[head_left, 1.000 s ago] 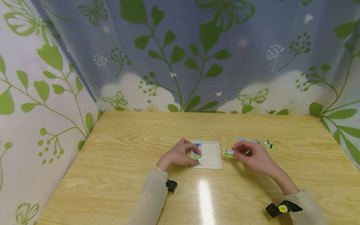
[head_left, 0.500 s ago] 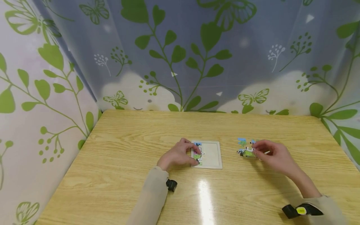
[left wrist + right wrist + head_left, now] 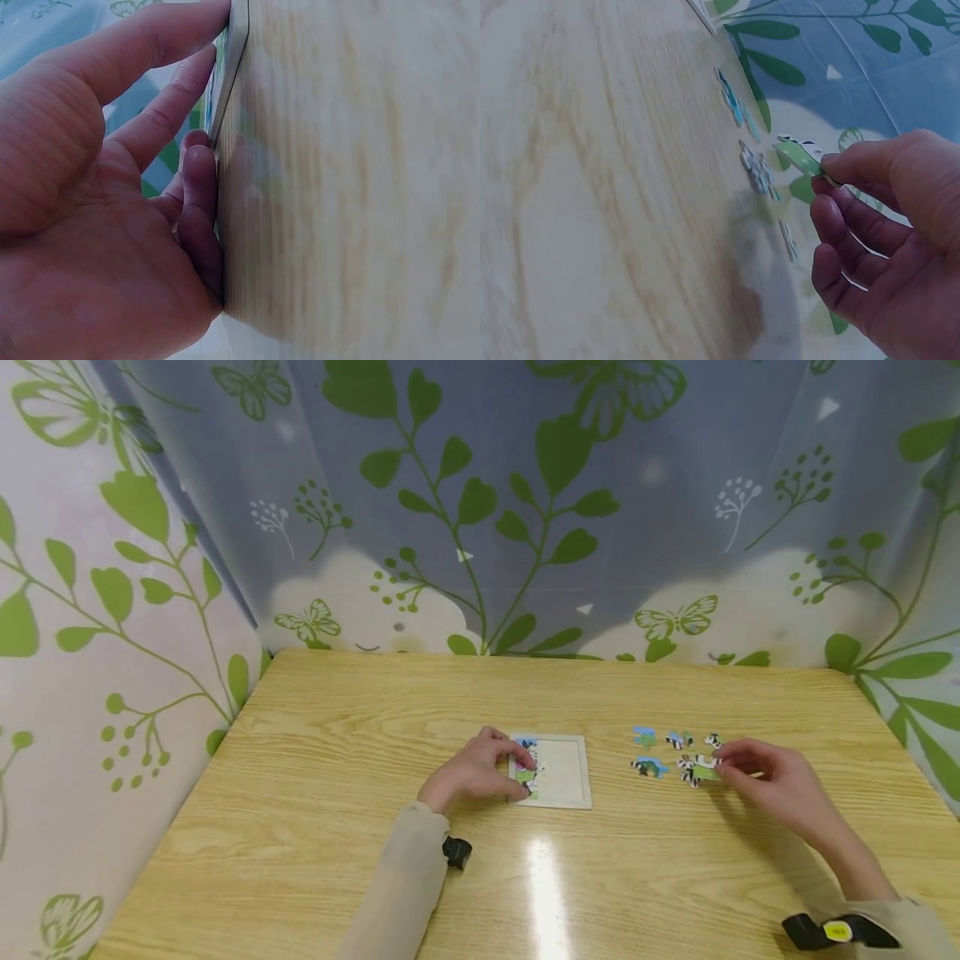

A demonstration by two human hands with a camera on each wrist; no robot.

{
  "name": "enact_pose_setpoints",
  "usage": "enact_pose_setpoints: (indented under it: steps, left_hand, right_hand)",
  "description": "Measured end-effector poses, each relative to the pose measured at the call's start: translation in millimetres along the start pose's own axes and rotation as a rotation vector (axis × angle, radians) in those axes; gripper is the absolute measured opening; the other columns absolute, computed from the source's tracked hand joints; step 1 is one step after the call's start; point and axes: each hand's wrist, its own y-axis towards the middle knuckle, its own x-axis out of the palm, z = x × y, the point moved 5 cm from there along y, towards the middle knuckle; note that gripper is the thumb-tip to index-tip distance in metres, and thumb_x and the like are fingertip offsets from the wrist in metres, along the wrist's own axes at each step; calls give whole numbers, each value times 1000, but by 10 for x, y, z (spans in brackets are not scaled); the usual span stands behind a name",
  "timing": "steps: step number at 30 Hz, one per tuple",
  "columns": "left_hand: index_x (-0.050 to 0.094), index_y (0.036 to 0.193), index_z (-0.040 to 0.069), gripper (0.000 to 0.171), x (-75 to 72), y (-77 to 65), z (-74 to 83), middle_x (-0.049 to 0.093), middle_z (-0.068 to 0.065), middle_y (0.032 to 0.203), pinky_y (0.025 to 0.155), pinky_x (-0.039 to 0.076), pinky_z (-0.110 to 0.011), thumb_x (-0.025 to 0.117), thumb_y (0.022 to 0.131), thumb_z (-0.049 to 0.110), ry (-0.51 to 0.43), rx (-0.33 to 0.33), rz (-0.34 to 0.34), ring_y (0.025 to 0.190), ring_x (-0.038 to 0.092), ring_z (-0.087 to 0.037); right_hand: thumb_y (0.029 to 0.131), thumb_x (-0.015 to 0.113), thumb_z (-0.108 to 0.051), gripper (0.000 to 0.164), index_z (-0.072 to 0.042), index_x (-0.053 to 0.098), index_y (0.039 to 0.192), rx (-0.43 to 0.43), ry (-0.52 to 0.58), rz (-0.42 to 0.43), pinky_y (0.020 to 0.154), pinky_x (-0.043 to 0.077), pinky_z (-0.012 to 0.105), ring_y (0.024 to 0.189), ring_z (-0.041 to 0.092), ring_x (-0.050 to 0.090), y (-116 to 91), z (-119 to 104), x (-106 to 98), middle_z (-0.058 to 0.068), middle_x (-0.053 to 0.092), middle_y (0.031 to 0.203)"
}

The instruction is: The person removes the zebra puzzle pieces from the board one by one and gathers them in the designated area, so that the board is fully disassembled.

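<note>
In the head view a white puzzle tray (image 3: pixel 564 777) lies on the table, with picture pieces (image 3: pixel 528 770) fitted along its left side. My left hand (image 3: pixel 480 770) rests there, thumb and fingertips pressing on those pieces; its wrist view shows fairly straight fingers at the tray's edge (image 3: pixel 238 49). Off to the right, my right hand (image 3: pixel 783 785) pinches a green-and-white jigsaw piece (image 3: pixel 707 767) between thumb and finger. That same jigsaw piece (image 3: pixel 801 157) is raised above the table in the right wrist view, the other fingers loosely curled beneath.
Loose jigsaw pieces lie in two rows right of the tray, among them a blue-and-green piece (image 3: pixel 644 737), a blue one with an animal (image 3: pixel 648 767) and a black-and-white one (image 3: pixel 687 772). A patterned curtain (image 3: pixel 480 527) hangs behind the wooden table (image 3: pixel 337 727).
My right hand has carried the jigsaw piece rightward, from beside the tray to over the loose pieces, uncovering several of them. My left hand has stayed on the tray.
</note>
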Motion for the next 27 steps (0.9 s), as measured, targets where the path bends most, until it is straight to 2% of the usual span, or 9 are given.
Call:
enact_pose_setpoints:
  steps: [6, 16, 23, 27]
  left_hand:
    - [73, 103, 27, 25, -2, 2, 0, 44, -4, 130, 103, 39, -48, 84, 82, 20, 0, 7, -1, 119, 41, -26]
    - [73, 104, 27, 25, -8, -4, 7, 44, -3, 130, 103, 38, -49, 84, 82, 21, -7, 0, -7, 120, 40, -26]
    - [72, 105, 26, 25, -10, -13, 25, 43, -4, 129, 103, 38, -49, 83, 83, 20, -10, 6, -20, 120, 40, -26]
    - [73, 105, 24, 24, -18, -15, 24, 43, -5, 129, 104, 38, -50, 83, 84, 20, -13, 14, -21, 119, 41, -27]
  right_hand:
    - [96, 71, -12, 15, -6, 72, 109, 28, -34, 8, 60, 48, 20, 75, -7, 59, -38, 113, -29, -4, 73, 88]
    - [95, 72, -12, 15, -5, 74, 108, 21, -151, 12, 60, 47, 20, 75, -16, 52, -50, 237, -56, 10, 76, 93]
    - [96, 71, -13, 17, -3, 73, 109, 19, -193, -6, 60, 46, 21, 75, -17, 50, -20, 261, -38, 10, 76, 93]
    - [93, 73, -12, 15, -3, 74, 105, -13, -233, -6, 60, 45, 22, 72, -14, 49, 17, 250, -29, 7, 75, 89]
